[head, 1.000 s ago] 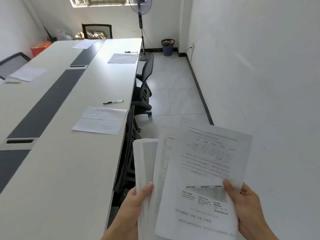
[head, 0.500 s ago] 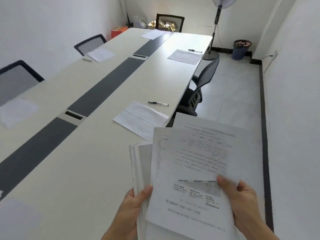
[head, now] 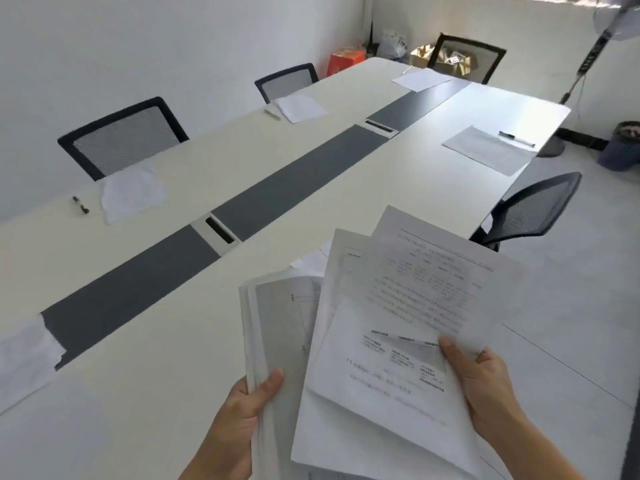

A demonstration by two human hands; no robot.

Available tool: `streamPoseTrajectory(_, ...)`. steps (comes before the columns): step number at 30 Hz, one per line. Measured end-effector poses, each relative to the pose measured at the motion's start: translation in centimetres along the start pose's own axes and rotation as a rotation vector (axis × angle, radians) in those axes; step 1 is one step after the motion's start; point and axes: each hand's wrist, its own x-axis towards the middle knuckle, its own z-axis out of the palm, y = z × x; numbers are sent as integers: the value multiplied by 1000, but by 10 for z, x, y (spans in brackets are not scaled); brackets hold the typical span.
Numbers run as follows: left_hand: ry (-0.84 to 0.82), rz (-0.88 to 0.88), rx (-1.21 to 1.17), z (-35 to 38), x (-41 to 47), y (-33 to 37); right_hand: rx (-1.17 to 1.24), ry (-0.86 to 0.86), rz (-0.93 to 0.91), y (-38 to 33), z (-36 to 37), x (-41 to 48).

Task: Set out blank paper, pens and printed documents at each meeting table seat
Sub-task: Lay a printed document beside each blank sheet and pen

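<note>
The left hand [head: 249, 407] grips the stack [head: 277, 341]; the right hand [head: 485, 386] pinches the top sheets [head: 415, 306]. Paper is light, limp and slippery: hold near the lower edge.

**Meeting room, counted**

One table [head: 156, 410] with two cable slots: near slot [head: 221, 231], far slot [head: 381, 128]. Four chairs: near left chair [head: 121, 140], far left chair [head: 287, 81], end chair [head: 467, 57], right chair [head: 533, 209]. Six papers lie on the table: corner paper [head: 24, 365], near left paper [head: 133, 194], far left paper [head: 299, 107], end paper [head: 420, 79], right paper [head: 488, 150], half-hidden paper [head: 311, 261]. Three pens I can make out: near left pen [head: 81, 205], far left pen [head: 272, 114], right pen [head: 516, 138]. One fan [head: 613, 19], one bin [head: 623, 150]. Two hands: left hand [head: 242, 420] with one stack [head: 277, 323], right hand [head: 485, 393] with at least two printed sheets [head: 433, 289].
</note>
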Motion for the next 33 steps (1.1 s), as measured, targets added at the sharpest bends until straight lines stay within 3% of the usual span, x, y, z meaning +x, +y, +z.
streamPoseTrajectory(8,599,112,-131,-12,-13,1,-285,-267,38,-43,89,132)
streamPoseTrajectory(15,885,142,-285,-9,-43,-32,-596,-438,185,14,177,208)
streamPoseTrajectory(24,969,192,-434,5,-70,-44,-921,-429,190,83,205,201)
streamPoseTrajectory(29,863,193,-396,-1,-68,-30,-1054,-493,166,80,198,201)
streamPoseTrajectory(33,707,218,-323,-6,-64,-12,-1217,-482,-22,51,179,176)
